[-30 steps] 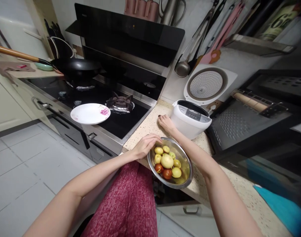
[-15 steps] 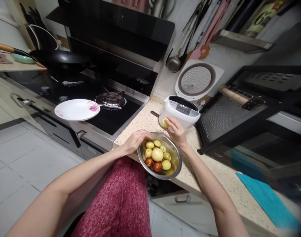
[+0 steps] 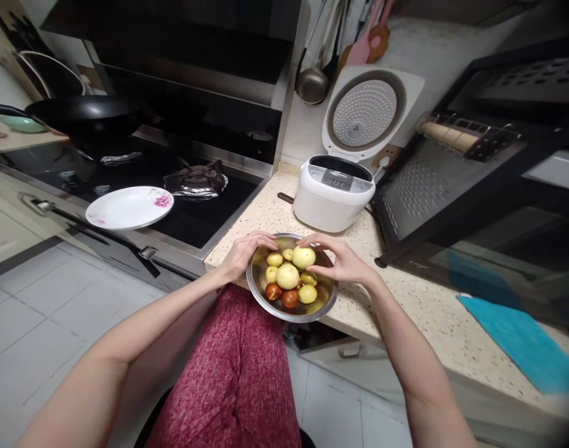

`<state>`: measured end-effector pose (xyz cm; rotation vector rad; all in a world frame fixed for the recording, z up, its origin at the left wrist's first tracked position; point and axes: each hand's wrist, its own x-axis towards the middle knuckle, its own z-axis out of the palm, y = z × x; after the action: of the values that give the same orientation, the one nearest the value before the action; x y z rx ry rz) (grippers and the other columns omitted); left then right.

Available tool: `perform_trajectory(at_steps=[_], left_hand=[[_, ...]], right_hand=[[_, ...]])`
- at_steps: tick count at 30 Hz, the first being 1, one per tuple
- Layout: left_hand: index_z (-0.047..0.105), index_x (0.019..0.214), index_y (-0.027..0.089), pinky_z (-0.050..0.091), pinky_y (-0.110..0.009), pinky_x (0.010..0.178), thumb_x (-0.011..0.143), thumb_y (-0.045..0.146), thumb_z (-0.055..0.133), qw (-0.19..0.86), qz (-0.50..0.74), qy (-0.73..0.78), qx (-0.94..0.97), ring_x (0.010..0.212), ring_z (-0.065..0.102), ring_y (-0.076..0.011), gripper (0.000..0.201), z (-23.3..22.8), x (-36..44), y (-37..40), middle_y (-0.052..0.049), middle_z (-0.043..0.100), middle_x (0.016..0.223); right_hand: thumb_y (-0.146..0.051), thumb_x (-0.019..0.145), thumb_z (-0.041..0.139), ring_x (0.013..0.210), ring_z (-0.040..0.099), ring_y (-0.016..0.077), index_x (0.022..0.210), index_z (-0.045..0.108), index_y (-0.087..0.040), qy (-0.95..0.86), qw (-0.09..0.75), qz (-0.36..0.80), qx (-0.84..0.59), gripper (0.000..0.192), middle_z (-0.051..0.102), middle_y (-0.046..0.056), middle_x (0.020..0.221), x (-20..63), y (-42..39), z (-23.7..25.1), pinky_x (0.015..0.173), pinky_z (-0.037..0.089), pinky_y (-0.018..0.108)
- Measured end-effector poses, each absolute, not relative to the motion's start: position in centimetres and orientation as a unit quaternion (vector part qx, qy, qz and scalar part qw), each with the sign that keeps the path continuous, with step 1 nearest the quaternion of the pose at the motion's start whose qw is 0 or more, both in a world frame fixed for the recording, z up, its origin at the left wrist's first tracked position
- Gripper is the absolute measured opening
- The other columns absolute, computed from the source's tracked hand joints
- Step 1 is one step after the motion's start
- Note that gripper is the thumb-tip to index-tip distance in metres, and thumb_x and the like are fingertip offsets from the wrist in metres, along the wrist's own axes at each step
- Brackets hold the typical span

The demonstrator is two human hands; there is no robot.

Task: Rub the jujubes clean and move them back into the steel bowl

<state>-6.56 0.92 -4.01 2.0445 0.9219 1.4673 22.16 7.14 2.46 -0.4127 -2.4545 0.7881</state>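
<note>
Bowl (image 3: 328, 292), centre of frame, could tip off the desk (image 3: 254, 211)
Its front seems to overhang. Left hand (image 3: 241, 256) on the rim (image 3: 291, 318), grip unclear; right hand (image 3: 343, 258) pinches a pale fruit (image 3: 304, 257), which might slip.

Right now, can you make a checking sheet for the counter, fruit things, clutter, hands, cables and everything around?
Surface: speckled beige counter, with a rounded white rice cooker on it, lid up.
Job's things: round silver metal bowl at the counter's front edge, holding round yellow-green fruits and reddish-brown fruits.
Clutter: flat teal cloth; dark brown strip beside the cooker.
Hands: left hand at the bowl's rim; right hand grips a pale yellow-green fruit over the bowl.
Cables: white plug at the wall; its cord's run is unclear.
Surroundings: white flowered plate and black wok on the stove.
</note>
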Motion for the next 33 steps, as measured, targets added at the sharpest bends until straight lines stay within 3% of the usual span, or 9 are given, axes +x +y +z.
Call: perform_trajectory(at_steps=[11, 22, 33], left_hand=[[0.081, 0.103, 0.021, 0.049, -0.052, 0.112, 0.11, 0.057, 0.023, 0.229, 0.527, 0.346, 0.742, 0.12, 0.068, -0.029, 0.069, -4.2, -6.6, 0.9, -0.011, 0.08, 0.113], [0.081, 0.103, 0.02, 0.048, -0.052, 0.113, 0.11, 0.059, 0.023, 0.235, 0.525, 0.345, 0.741, 0.121, 0.067, -0.0289, 0.071, -4.1, -6.6, 1.0, -0.011, 0.08, 0.114], [0.081, 0.104, 0.019, 0.048, -0.05, 0.113, 0.11, 0.058, 0.024, 0.238, 0.53, 0.335, 0.742, 0.121, 0.067, -0.0286, 0.069, -4.2, -6.6, 1.0, -0.011, 0.079, 0.114]], right_hand=[[-0.036, 0.094, 0.072, 0.124, 0.066, 0.0277, 0.134, 0.064, -0.022, -0.913, 0.261, 0.295, -0.107, 0.043, 0.069, 0.012, 0.133, 21.4, 7.3, 1.4, 0.109, 0.052, 0.047], [-0.041, 0.092, 0.076, 0.133, 0.062, 0.0304, 0.146, 0.058, -0.025, -0.911, 0.255, 0.301, -0.117, 0.059, 0.064, 0.012, 0.146, 21.3, 7.6, 0.6, 0.114, 0.049, 0.05], [-0.04, 0.1, 0.067, 0.122, 0.069, 0.0278, 0.127, 0.073, -0.025, -0.873, 0.33, 0.31, -0.179, 0.032, 0.074, 0.009, 0.129, 21.5, 7.8, 1.0, 0.107, 0.055, 0.047]])
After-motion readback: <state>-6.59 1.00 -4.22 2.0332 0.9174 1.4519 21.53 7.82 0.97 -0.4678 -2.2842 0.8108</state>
